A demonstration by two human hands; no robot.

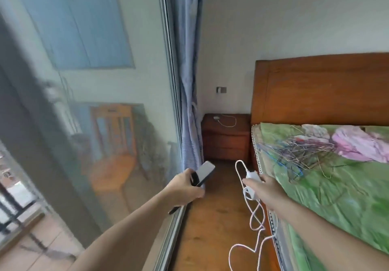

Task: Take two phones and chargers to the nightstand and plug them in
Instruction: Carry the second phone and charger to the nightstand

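Head view: left hand grips phones, right hand clutches chargers; gather trailing cable before reaching the nightstand ahead.

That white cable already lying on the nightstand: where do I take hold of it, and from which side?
Take the white cable at its plug end, the small white block at the loop's left, coming down from above. It lies flat on the nightstand top, and the block looks firmer than the slack loop.

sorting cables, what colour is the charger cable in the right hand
White, both the charger and its cable; clearest in the head view, held in the right hand.
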